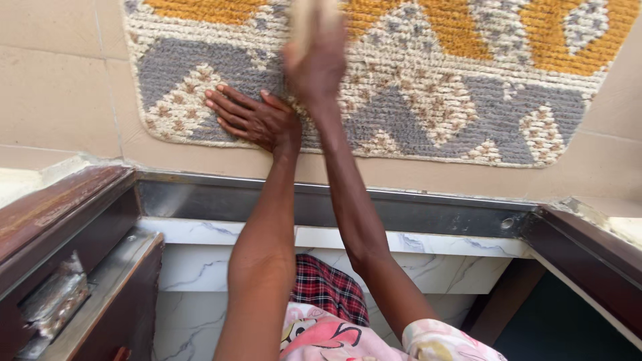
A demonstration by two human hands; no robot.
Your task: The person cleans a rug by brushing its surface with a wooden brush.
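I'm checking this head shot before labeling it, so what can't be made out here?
- Pale object in the right hand: motion-blurred and cut by the top edge, so its kind is unclear.
- Woven mat: its far part runs off the top edge.
- Mat under the left hand: covered by the flat palm.
- Door frame: cropped at both sides.

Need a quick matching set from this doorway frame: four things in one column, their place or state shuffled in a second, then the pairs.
Things:
1. left hand
2. right hand
3. rug
4. metal threshold strip

Place or state:
A. lies on the tan floor tiles, patterned grey, cream and orange
B. pressed flat on the rug, fingers spread
C. runs across the doorway between rug and marble step
D. raised over the rug, gripping a pale, blurred object

Pairs: 1-B, 2-D, 3-A, 4-C
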